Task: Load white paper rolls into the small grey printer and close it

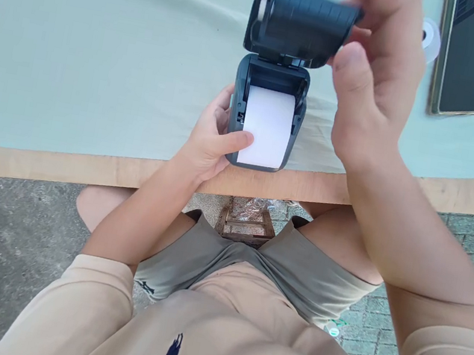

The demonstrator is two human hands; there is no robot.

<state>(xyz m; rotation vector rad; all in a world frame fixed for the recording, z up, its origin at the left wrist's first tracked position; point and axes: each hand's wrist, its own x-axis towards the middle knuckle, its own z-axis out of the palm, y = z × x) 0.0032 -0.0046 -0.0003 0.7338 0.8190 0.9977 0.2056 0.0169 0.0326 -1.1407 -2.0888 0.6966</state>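
**Printer: Position and Support**

Worktop: carries the working area. Pale cloth covers it up to the bare wooden front edge, probably to protect the surface.

Position: the printer is at the front edge, its near end overlapping the wood in view, apparently for short reach from the seat. Whether it rests there or is held just above cannot be told.

Right hand: placed at the right side of the raised lid. The thumb stands spread from the fingers; the fingertips are hidden behind the lid, so a pinch cannot be confirmed.

Phone: lies on the cloth to the right, well apart from the printer, which leaves the lid clearance.

Left hand: fingers wrap the printer's left side, thumb pressed onto the paper. This grip appears to steady the body against lid movement.

Paper: sits in the exposed compartment and extends to the near rim; the thumb probably prevents shifting.

Small white roll: lies beside the phone, partly hidden by the right hand.
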